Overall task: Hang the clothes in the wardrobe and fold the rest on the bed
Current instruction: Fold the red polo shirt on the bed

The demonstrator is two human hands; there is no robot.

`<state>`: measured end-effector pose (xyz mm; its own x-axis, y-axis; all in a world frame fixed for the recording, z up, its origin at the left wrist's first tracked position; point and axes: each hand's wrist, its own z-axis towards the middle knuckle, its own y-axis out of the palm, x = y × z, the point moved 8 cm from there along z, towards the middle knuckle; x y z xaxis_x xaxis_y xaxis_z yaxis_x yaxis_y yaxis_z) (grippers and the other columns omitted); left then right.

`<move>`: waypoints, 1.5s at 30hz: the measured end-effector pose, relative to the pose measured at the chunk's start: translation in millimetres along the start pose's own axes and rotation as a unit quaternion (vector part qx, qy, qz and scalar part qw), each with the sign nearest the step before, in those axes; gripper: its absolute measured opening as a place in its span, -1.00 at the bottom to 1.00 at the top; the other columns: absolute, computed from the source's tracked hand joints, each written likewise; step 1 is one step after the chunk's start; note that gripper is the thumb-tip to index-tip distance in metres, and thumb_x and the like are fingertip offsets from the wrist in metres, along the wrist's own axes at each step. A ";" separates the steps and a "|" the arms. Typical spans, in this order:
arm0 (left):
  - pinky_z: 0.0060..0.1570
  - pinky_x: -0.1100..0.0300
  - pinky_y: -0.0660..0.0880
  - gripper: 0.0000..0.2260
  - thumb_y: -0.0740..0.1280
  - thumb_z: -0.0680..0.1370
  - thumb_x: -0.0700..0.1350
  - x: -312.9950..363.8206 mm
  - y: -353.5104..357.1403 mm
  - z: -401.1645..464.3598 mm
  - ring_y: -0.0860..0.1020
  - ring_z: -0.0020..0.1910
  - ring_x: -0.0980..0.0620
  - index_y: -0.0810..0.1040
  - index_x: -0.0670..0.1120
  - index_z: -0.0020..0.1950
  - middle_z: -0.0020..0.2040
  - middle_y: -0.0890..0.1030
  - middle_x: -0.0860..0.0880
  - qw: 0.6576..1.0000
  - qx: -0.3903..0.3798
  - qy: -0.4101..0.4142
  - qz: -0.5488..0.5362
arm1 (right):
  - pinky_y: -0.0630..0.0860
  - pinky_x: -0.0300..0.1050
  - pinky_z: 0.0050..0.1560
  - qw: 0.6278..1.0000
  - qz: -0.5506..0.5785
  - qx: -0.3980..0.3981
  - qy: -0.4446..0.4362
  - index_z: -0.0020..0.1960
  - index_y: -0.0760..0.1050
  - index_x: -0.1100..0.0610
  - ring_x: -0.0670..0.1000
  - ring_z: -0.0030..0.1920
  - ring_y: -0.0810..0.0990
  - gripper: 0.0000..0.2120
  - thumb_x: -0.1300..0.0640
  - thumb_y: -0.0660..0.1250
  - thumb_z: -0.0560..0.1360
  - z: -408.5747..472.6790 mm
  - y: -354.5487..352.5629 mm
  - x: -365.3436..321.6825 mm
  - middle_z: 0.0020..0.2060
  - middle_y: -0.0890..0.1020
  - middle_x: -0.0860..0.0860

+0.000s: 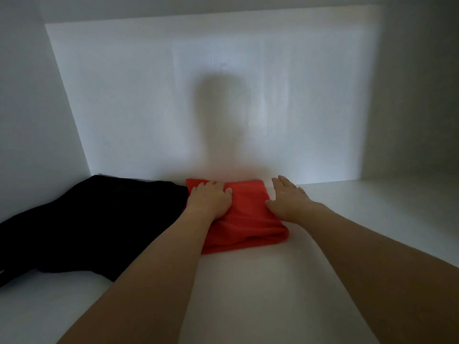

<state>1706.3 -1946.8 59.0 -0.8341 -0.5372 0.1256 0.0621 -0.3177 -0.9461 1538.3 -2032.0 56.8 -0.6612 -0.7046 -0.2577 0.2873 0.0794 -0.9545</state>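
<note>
My shelf [360,219] lies bare from the red folded cloth [246,219] to its right edge. Left, the black garment [87,227] blocks from the back-left corner toward the front edge. The back panel [198,95] walls off beyond.

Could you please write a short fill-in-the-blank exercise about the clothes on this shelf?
1. The folded garment under the left hand is ____ in colour.
2. The garment to its left is ____.
3. The right hand lies with fingers ____ at the folded garment's right edge.

Missing words: red; black; straight
</note>
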 end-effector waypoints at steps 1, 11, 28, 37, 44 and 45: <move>0.35 -0.09 0.29 -0.54 0.03 0.61 0.10 9.3 -9.6 -4.5 0.40 0.32 -0.21 0.43 -0.14 0.35 0.35 0.46 -0.20 1.000 0.025 0.013 -0.004 | -0.09 0.04 0.50 1.000 -0.007 0.007 -0.001 0.55 -0.09 0.15 0.08 0.54 -0.05 -0.34 0.00 0.12 0.58 -8.9 -8.7 5.7 0.55 -0.08 0.08; 0.35 0.02 0.26 -0.47 0.04 0.54 0.09 155.5 -73.7 -100.0 0.39 0.31 -0.16 0.41 -0.19 0.37 0.31 0.49 -0.18 0.978 0.085 0.177 -0.068 | 0.08 -0.03 0.47 0.995 -0.002 0.073 0.069 0.55 -0.05 0.16 0.11 0.52 0.06 -0.33 0.07 0.20 0.57 -136.6 -102.6 95.8 0.54 0.01 0.07; 0.33 0.10 0.27 -0.57 0.14 0.63 -0.01 318.2 -84.1 -223.4 0.34 0.38 -0.15 0.30 -0.14 0.46 0.41 0.40 -0.14 0.906 0.054 0.389 -0.157 | 0.26 -0.19 0.31 0.944 0.073 0.217 0.236 0.50 0.17 0.08 0.05 0.41 0.31 -0.40 0.18 0.26 0.50 -374.1 -122.0 147.8 0.44 0.29 0.04; 0.19 -0.01 0.42 -0.67 0.27 0.55 -0.09 368.1 -101.5 -369.4 0.51 0.16 -0.25 0.50 -0.24 0.24 0.20 0.55 -0.22 0.827 0.151 0.510 -0.181 | 0.19 -0.20 0.37 0.920 0.036 0.233 0.312 0.47 0.22 0.13 0.04 0.41 0.29 -0.45 0.15 0.27 0.52 -540.5 -105.2 146.0 0.44 0.30 0.03; 0.03 0.01 0.53 -0.61 0.11 0.51 -0.01 413.6 -83.0 -539.6 0.58 -0.02 -0.23 0.55 -0.25 0.10 0.05 0.60 -0.21 0.771 0.106 0.595 -0.201 | 0.28 -0.13 0.37 0.890 0.013 0.211 0.403 0.47 0.20 0.10 0.04 0.38 0.34 -0.46 0.09 0.25 0.53 -729.8 -85.5 151.6 0.45 0.25 -0.02; 0.05 0.02 0.52 -0.62 0.12 0.51 -0.02 419.0 -81.1 -568.6 0.57 0.00 -0.22 0.55 -0.24 0.11 0.07 0.59 -0.21 0.762 0.104 0.603 -0.212 | 0.30 -0.14 0.35 0.887 0.008 0.206 0.412 0.47 0.20 0.09 0.03 0.36 0.36 -0.46 0.07 0.25 0.53 -759.0 -82.4 149.6 0.45 0.25 -0.04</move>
<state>1040.2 -1701.8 18.7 -0.6924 0.7174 -0.0771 -0.3723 -0.4468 -0.8135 889.7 -1608.8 -16.9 -0.8878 0.0637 -0.4557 0.4185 -0.3001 -0.8572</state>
